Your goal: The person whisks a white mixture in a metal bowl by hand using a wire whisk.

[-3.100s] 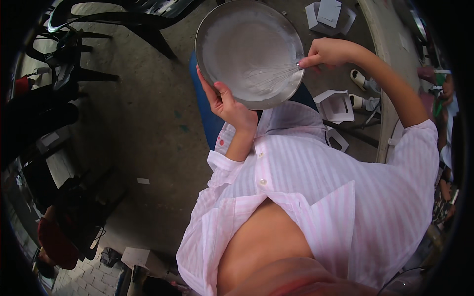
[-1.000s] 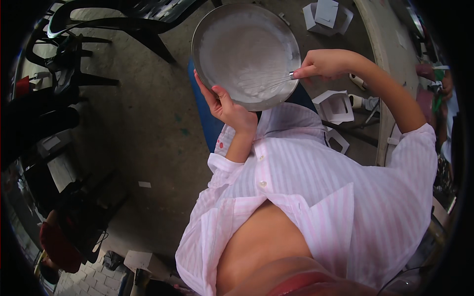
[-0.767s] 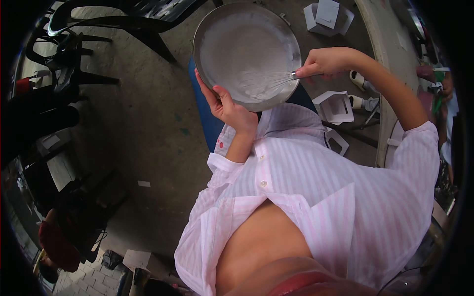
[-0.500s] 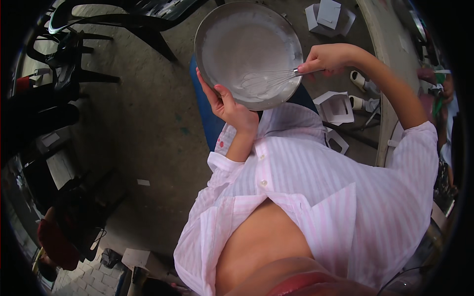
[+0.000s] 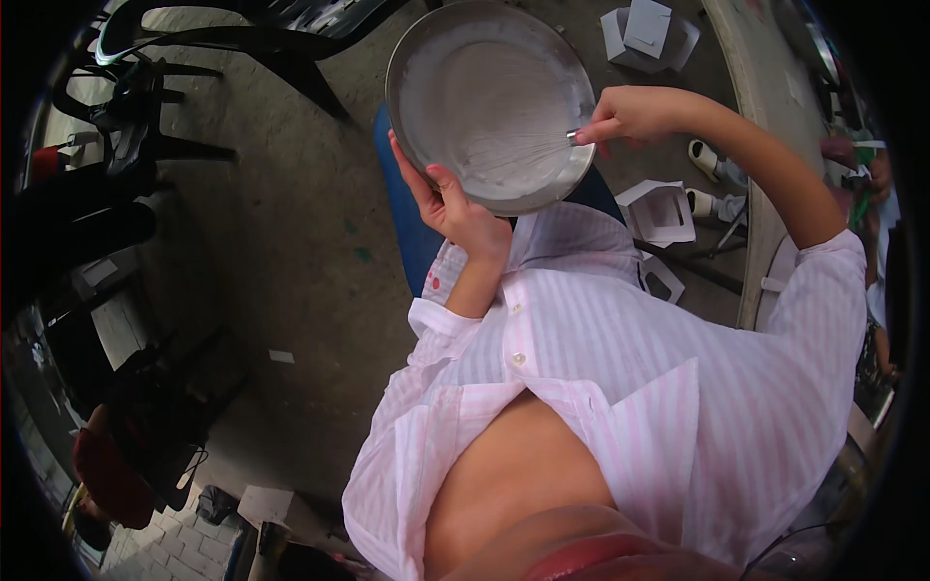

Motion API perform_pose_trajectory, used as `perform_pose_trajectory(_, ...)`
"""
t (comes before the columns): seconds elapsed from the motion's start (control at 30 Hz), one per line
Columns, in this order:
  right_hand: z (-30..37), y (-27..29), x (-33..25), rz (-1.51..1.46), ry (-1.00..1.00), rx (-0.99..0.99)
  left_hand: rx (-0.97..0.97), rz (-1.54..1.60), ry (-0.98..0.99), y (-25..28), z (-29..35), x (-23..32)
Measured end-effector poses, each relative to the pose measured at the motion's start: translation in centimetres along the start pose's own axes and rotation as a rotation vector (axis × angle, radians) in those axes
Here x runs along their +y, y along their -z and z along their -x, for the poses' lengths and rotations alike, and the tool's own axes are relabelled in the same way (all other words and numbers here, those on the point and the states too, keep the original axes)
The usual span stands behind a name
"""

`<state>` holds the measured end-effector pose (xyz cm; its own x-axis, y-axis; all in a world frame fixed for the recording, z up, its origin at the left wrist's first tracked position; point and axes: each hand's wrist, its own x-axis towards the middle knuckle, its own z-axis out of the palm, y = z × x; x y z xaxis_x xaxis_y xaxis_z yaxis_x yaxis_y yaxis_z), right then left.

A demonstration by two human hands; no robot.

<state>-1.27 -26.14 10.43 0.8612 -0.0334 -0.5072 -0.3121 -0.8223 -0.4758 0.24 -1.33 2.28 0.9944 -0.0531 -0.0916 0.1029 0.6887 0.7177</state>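
Note:
A round metal bowl point(image 5: 391, 107) with a whitish, creamy mixture point(image 5: 475, 97) in it is tilted over my lap. My left hand point(image 5: 467, 219) grips its near left side, the thumb on the outer wall near the rim and the fingers reaching along the left side and partly underneath. In my right hand point(image 5: 639, 116) is a wire whisk point(image 5: 523, 147), held by its handle at the bowl's right rim. The whisk's wires point left into the mixture and look thin and blurred. Most of the handle is hidden inside my fist.
Dark plastic chairs point(image 5: 291, 44) stand at the far left. Open white cardboard boxes point(image 5: 659, 213) lie on the floor to the right, beside a pale table edge point(image 5: 751, 174). Another person's shoes point(image 5: 702, 160) show there. A person in red point(image 5: 111, 474) is at the lower left.
My right hand has shifted slightly left with the whisk, whose wires reach a little farther into the bowl. The bowl has tipped and moved slightly; my left hand keeps its hold.

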Motion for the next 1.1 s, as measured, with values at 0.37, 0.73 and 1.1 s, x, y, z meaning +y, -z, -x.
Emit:
perform_pose_trajectory(0.37,-0.1,3.6,2.6,0.288,-0.241,-0.113,0.029,-0.069,0.009,0.1,0.3,-0.5)
perform_pose_trajectory(0.73,0.7,0.5,-1.2,0.124,-0.074,-0.048,0.005,-0.044,-0.008,0.1,0.3,-0.3)
perform_pose_trajectory(1.1,0.4,4.3,0.5,0.260,-0.449,-0.332,0.031,-0.013,-0.019,-0.5,0.3,-0.3)
